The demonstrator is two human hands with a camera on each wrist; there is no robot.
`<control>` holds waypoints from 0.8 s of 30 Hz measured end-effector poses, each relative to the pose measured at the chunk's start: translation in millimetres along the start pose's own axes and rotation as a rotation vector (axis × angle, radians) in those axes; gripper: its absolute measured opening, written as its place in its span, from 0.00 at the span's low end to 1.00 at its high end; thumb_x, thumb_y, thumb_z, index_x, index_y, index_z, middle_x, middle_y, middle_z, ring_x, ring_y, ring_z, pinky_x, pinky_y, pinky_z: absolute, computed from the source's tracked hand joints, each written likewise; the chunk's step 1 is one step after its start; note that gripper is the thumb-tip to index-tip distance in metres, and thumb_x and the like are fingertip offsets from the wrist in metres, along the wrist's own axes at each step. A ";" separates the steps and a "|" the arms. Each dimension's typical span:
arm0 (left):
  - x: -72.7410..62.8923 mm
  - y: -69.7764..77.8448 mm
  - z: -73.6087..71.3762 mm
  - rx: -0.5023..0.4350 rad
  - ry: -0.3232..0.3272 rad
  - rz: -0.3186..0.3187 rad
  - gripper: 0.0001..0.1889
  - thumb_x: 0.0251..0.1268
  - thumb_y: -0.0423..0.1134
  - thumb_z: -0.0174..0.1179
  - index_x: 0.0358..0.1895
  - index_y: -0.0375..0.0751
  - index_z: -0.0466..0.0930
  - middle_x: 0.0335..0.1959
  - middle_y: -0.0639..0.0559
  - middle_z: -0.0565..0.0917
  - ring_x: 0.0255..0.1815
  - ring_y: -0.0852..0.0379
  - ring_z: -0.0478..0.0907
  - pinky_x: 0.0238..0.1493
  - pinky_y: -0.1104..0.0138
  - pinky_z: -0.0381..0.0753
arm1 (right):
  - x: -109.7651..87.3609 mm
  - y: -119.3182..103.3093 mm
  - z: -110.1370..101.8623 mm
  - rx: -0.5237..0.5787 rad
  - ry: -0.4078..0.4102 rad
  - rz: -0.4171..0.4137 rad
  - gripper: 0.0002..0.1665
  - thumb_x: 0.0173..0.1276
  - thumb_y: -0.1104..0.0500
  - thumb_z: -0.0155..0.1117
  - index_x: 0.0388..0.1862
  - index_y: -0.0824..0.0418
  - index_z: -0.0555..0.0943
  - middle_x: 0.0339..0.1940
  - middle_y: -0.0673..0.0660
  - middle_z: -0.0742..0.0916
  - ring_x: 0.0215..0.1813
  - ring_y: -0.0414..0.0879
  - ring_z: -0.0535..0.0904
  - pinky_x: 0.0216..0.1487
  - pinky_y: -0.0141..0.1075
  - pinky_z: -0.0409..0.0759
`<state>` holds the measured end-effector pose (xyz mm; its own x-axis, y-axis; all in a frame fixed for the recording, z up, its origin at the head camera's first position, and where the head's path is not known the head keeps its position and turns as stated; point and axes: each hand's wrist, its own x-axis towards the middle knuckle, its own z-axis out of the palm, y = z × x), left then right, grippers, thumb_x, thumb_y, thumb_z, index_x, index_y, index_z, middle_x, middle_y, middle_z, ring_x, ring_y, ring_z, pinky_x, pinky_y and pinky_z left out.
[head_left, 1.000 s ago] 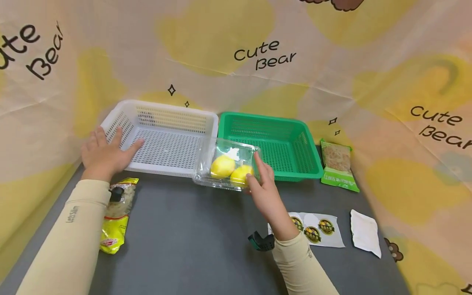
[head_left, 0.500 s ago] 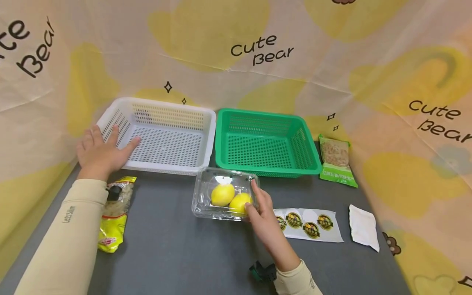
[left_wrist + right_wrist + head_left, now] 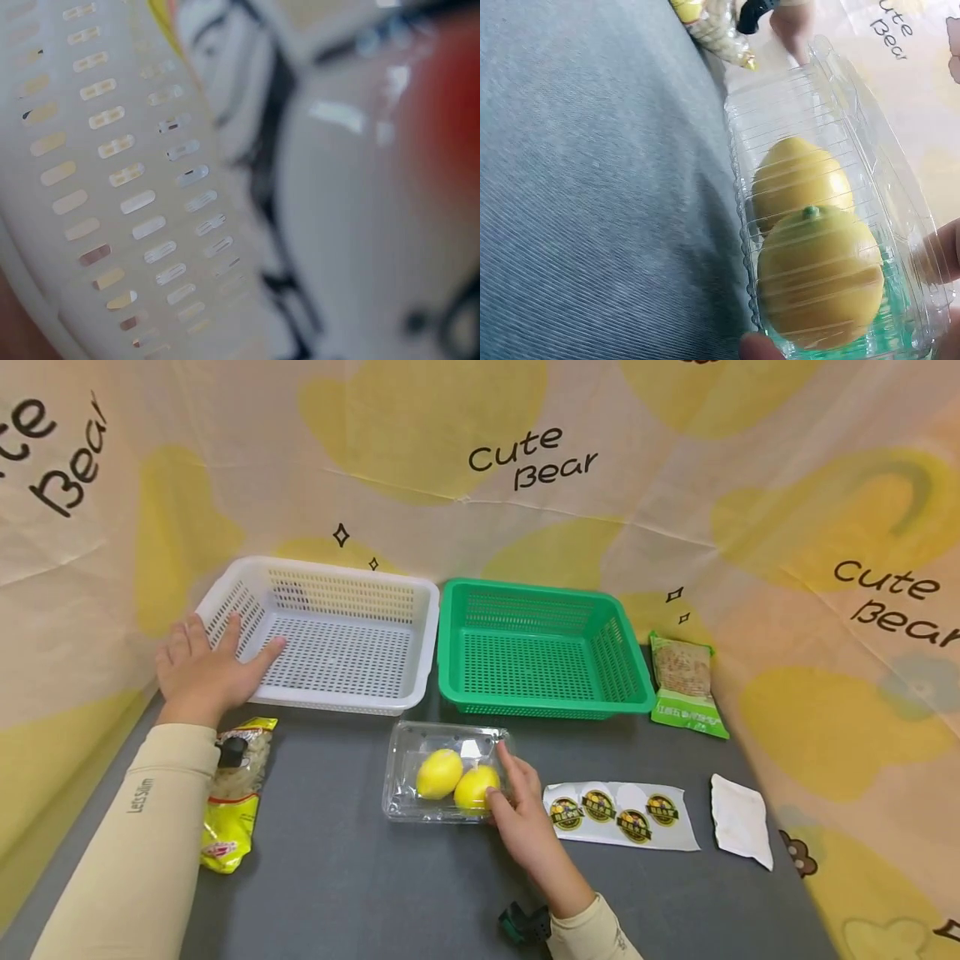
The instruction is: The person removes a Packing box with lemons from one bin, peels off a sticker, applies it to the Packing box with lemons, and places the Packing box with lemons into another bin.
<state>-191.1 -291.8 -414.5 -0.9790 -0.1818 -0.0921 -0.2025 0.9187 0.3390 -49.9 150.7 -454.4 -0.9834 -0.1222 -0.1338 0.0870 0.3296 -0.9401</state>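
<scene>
A clear plastic clamshell box (image 3: 401, 777) with two lemons (image 3: 439, 774) inside is at the middle of the table, in front of the baskets. My right hand (image 3: 525, 822) grips its right end, thumb on the near side and fingers on the far side. In the right wrist view the lemons (image 3: 821, 277) show through the ribbed plastic. My left hand (image 3: 206, 668) rests with spread fingers on the left rim of a white basket (image 3: 337, 703). The left wrist view shows the slotted basket wall (image 3: 112, 195) close up, beside something large and blurred.
A green basket (image 3: 547, 706) stands right of the white one. A yellow snack bag (image 3: 232, 827) lies under the left wrist. At right are a green-and-clear food packet (image 3: 686, 685), a sticker sheet (image 3: 622, 814) and a folded white cloth (image 3: 740, 821). Printed fabric surrounds the table.
My right hand has brought the box toward me, from over the front edges of the baskets down to the table. The left hand has stayed on the white basket.
</scene>
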 end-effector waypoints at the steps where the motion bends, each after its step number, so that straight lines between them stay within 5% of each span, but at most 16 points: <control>1: 0.0 0.1 -0.3 -0.001 0.000 0.000 0.56 0.68 0.84 0.26 0.86 0.47 0.28 0.79 0.25 0.17 0.80 0.21 0.17 0.73 0.27 0.24 | -0.3 1.3 0.9 -0.007 -0.002 0.003 0.41 0.79 0.62 0.56 0.88 0.53 0.59 0.82 0.66 0.60 0.63 0.60 0.77 0.47 0.41 0.86; 8: -0.4 2.2 -1.8 -0.006 -0.001 0.001 0.56 0.68 0.84 0.27 0.86 0.47 0.28 0.79 0.25 0.17 0.80 0.21 0.16 0.73 0.27 0.24 | 1.6 7.6 4.0 -0.019 0.000 0.004 0.41 0.79 0.60 0.57 0.88 0.52 0.59 0.82 0.66 0.61 0.64 0.60 0.76 0.47 0.41 0.85; 15: -1.2 3.0 -1.1 -0.011 -0.002 0.000 0.57 0.68 0.84 0.27 0.86 0.46 0.28 0.79 0.25 0.17 0.80 0.22 0.16 0.73 0.27 0.23 | 2.6 11.7 7.6 -0.122 0.030 -0.071 0.42 0.76 0.60 0.59 0.87 0.54 0.62 0.78 0.66 0.66 0.74 0.63 0.66 0.66 0.58 0.69; 24: -0.8 0.7 -0.8 -0.005 -0.005 0.000 0.57 0.68 0.83 0.26 0.86 0.46 0.28 0.79 0.25 0.17 0.80 0.22 0.16 0.73 0.27 0.22 | 2.9 12.3 9.9 -0.150 -0.002 -0.076 0.42 0.77 0.57 0.61 0.87 0.52 0.61 0.78 0.65 0.65 0.71 0.62 0.70 0.65 0.58 0.71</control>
<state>-190.5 -291.3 -413.4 -0.9789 -0.1803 -0.0966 -0.2028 0.9168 0.3439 -50.1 145.2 -469.4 -0.9860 -0.1537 -0.0651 -0.0122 0.4558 -0.8900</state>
